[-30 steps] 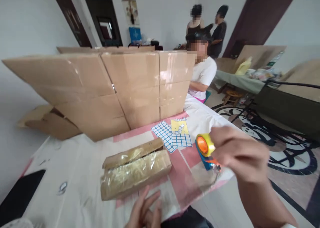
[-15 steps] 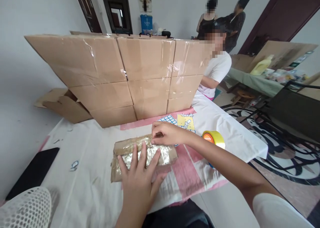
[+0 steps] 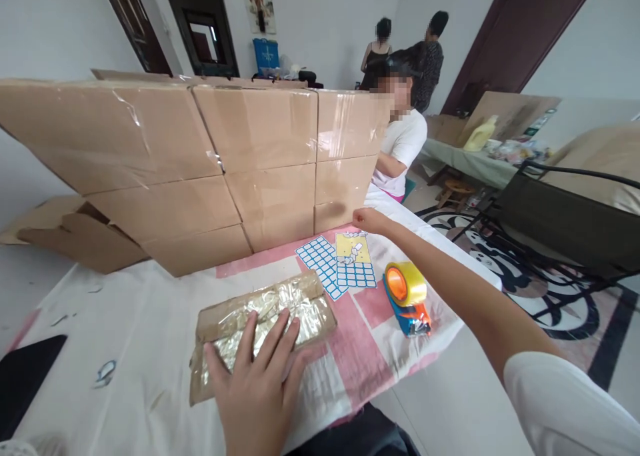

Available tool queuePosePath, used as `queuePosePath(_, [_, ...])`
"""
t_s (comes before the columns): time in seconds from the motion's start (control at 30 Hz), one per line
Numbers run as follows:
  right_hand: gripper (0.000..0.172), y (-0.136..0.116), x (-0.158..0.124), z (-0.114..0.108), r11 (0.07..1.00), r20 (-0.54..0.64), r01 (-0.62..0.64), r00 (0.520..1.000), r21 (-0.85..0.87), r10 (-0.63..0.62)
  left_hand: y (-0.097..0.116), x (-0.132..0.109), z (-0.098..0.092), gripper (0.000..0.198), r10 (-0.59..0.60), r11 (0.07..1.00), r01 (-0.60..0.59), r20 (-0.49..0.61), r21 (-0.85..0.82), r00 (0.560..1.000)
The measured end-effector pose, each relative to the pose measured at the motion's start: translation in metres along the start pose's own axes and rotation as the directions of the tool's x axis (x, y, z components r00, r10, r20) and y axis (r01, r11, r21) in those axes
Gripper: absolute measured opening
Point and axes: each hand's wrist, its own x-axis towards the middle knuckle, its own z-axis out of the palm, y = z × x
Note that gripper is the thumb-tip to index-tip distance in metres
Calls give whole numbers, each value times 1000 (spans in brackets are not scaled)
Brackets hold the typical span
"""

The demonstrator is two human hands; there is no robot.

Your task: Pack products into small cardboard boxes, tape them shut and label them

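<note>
My left hand [image 3: 257,383] lies flat with fingers spread on a small cardboard parcel [image 3: 300,303] wrapped in clear tape, on the white and pink table cloth [image 3: 150,323]. My right hand [image 3: 367,220] reaches far forward over the top of the sticker sheets [image 3: 335,263], near the base of the stacked cartons [image 3: 260,156]; its fingers look curled, and I cannot make out anything in them. A tape dispenser [image 3: 406,295] with a yellow roll rests under my right forearm.
A wall of large taped cartons stands across the back of the table. A flattened carton [image 3: 65,233] lies at left, a black phone [image 3: 25,383] at the near left edge. A person in white [image 3: 403,146] sits beyond the cartons; two others stand behind.
My right hand put down the tape dispenser, touched the parcel's top edge, then moved forward to the sticker sheets. My left hand came onto the parcel and stays there.
</note>
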Motion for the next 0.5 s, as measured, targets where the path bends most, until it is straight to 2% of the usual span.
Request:
queuePosePath(0.07, [13,35,-2,5,1000,97,17,995,20,-19,1,2,3,33,10,1000,-10,-43,20,999])
queuePosePath(0.13, [15,54,-5,17,997,182,55,981,53,-64,0,3,6,34,23,999,-21,-64,37,998])
queuePosePath(0.2, [16,61,-4,31,992,239,92,965,86,-111,-2,3,8,37,41,998,-38,-60,52,997])
queuePosePath(0.27, [10,60,0,43,986,263,125,953,109,-150,-5,4,10,41,61,996,-57,-53,67,997])
queuePosePath(0.33, [4,56,5,49,980,250,154,951,129,-183,-10,4,11,44,65,996,-61,-61,69,996])
queuePosePath(0.4, [7,52,8,50,972,199,180,957,153,-209,-12,4,11,44,41,998,-38,-53,56,998])
queuePosePath(0.5, [8,49,1,43,953,105,223,963,204,-248,1,-3,10,35,-22,1000,21,-105,-11,994])
